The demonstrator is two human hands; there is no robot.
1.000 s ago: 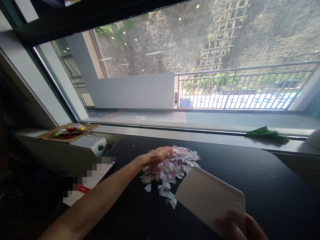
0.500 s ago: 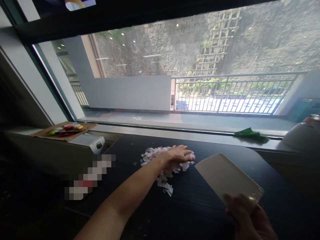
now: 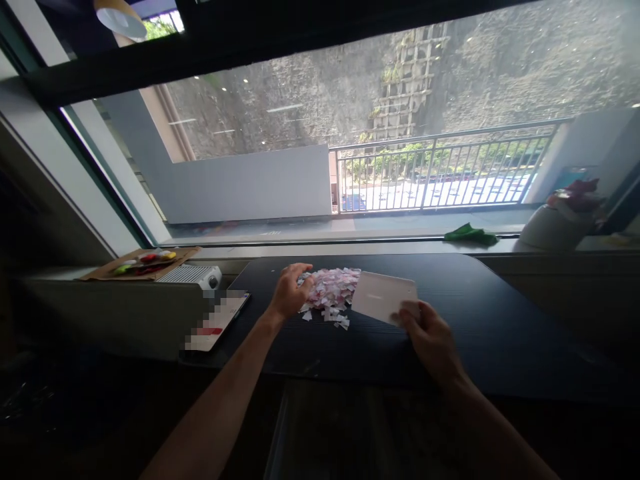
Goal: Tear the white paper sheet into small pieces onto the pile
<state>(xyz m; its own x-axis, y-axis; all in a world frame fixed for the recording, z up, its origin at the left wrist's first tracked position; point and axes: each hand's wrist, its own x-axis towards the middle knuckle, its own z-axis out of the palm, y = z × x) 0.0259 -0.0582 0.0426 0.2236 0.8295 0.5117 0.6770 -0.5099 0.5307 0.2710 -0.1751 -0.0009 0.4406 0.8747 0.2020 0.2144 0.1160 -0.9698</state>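
A heap of small white and pinkish paper scraps (image 3: 334,288) lies on the black table (image 3: 480,333), with a few loose pieces at its near side. My left hand (image 3: 292,291) is at the heap's left edge, fingers apart and curved toward the scraps, with nothing held. On the other side, my right hand (image 3: 430,333) grips a flat, pale rectangular sheet (image 3: 383,295) by its right end. The sheet's left edge is beside the heap's right side.
A partly blurred flat item (image 3: 223,323) lies at the table's left. Beyond are a white heater (image 3: 193,275), brown paper with colourful items (image 3: 145,262), a green cloth (image 3: 471,234) and a whitish figure (image 3: 560,220) on the sill.
My left hand has moved from on top of the heap to its left edge. My right hand has brought the sheet left, against the heap's right side. The camera view has shifted.
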